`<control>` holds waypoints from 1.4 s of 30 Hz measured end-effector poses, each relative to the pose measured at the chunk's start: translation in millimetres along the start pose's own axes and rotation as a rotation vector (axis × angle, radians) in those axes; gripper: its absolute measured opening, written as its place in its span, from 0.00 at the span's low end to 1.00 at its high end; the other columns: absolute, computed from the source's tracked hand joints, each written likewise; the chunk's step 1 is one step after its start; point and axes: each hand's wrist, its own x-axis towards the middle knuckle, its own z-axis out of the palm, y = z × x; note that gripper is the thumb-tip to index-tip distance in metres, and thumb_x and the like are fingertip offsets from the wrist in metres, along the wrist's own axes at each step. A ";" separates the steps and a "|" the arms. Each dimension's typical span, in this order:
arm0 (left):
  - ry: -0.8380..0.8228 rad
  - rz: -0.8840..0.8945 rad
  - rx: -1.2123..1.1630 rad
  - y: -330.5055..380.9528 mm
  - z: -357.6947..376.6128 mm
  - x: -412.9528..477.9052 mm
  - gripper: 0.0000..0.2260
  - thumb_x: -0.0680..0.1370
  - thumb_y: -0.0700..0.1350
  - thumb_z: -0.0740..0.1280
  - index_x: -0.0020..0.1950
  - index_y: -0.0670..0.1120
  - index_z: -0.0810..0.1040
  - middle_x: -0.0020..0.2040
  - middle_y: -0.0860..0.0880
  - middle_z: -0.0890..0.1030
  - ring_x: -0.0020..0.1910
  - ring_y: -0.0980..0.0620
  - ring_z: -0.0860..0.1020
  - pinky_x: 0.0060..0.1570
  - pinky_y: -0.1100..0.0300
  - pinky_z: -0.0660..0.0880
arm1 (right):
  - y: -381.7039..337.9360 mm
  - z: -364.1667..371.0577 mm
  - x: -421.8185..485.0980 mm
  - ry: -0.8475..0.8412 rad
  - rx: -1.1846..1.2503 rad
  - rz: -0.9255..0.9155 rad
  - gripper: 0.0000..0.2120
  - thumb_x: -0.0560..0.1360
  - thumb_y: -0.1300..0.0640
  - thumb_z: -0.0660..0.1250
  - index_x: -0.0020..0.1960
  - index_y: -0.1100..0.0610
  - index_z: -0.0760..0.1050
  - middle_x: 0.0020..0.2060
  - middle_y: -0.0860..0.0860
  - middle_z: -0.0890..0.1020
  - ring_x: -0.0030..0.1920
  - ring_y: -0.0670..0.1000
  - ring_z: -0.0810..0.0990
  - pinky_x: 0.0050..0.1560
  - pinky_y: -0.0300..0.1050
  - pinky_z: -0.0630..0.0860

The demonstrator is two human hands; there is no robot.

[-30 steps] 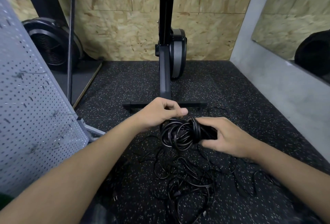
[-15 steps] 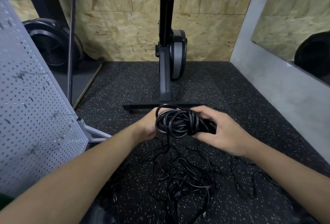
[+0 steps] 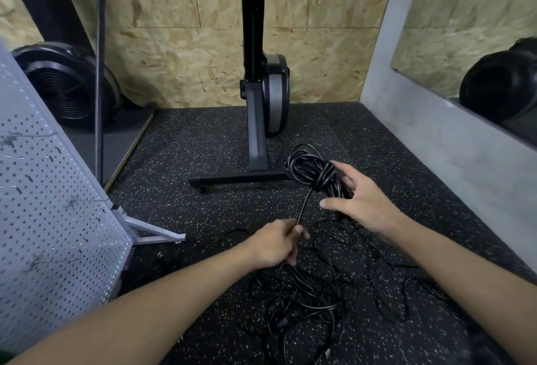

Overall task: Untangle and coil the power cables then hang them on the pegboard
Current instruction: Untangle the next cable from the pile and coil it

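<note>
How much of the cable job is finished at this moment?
Done: part of one cable is wound into a coil that the right hand holds. In hand: the left hand pinches the strand leading to it. Left: the tangle on the floor, and hanging; no cable shows on the pegboard.

Single head view, facing forward-down, near floor (image 3: 203, 137).
</note>
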 end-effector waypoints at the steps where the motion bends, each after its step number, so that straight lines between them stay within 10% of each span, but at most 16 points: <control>1: 0.023 -0.002 0.044 3.3 3.8 -1.1 0.14 0.89 0.49 0.54 0.60 0.46 0.78 0.36 0.50 0.82 0.31 0.54 0.79 0.33 0.61 0.71 | -0.4 -0.6 -0.3 -0.039 0.014 0.015 0.38 0.72 0.61 0.78 0.76 0.42 0.67 0.61 0.38 0.80 0.63 0.36 0.77 0.68 0.39 0.71; 6: -0.043 0.028 0.397 34.7 18.7 -12.0 0.12 0.86 0.40 0.55 0.62 0.39 0.76 0.61 0.37 0.79 0.59 0.39 0.78 0.60 0.51 0.75 | 3.5 -2.5 0.2 -0.025 -0.206 -0.034 0.32 0.72 0.59 0.75 0.73 0.45 0.72 0.59 0.40 0.82 0.60 0.43 0.81 0.62 0.41 0.75; 15: 0.169 0.335 0.750 67.0 -28.1 -16.6 0.11 0.86 0.48 0.62 0.57 0.43 0.81 0.50 0.44 0.84 0.46 0.43 0.82 0.48 0.47 0.81 | 20.3 15.0 3.8 -0.218 -0.699 -0.070 0.22 0.74 0.65 0.71 0.65 0.49 0.75 0.50 0.48 0.79 0.50 0.52 0.82 0.49 0.48 0.78; 22: 0.343 0.546 0.518 39.9 -68.1 -10.9 0.15 0.74 0.59 0.77 0.45 0.49 0.80 0.41 0.57 0.78 0.41 0.55 0.76 0.43 0.52 0.77 | -0.6 27.1 -5.8 -0.356 -0.927 -0.184 0.19 0.78 0.57 0.71 0.68 0.49 0.74 0.60 0.45 0.76 0.63 0.52 0.77 0.61 0.52 0.76; 26: 0.236 0.461 0.212 27.5 -81.9 -11.1 0.13 0.70 0.57 0.81 0.43 0.49 0.84 0.40 0.54 0.83 0.42 0.57 0.79 0.45 0.60 0.76 | -5.0 25.2 -15.8 -0.403 -0.786 -0.359 0.13 0.77 0.58 0.72 0.57 0.44 0.76 0.49 0.39 0.74 0.54 0.42 0.74 0.57 0.47 0.75; 34: -0.004 0.304 -0.340 4.3 -82.1 -7.1 0.09 0.74 0.52 0.76 0.47 0.47 0.87 0.43 0.44 0.85 0.43 0.48 0.81 0.49 0.55 0.77 | -38.2 16.4 -42.9 -0.365 -0.424 -0.415 0.31 0.78 0.60 0.72 0.70 0.38 0.60 0.53 0.42 0.83 0.43 0.48 0.81 0.44 0.49 0.77; 42: -0.071 0.177 -0.633 6.1 -52.5 -10.0 0.07 0.82 0.45 0.68 0.55 0.45 0.84 0.48 0.49 0.87 0.55 0.46 0.85 0.66 0.44 0.78 | -41.4 8.6 -35.4 -0.062 -0.205 -0.447 0.30 0.75 0.69 0.72 0.72 0.49 0.74 0.50 0.43 0.84 0.43 0.43 0.82 0.42 0.31 0.72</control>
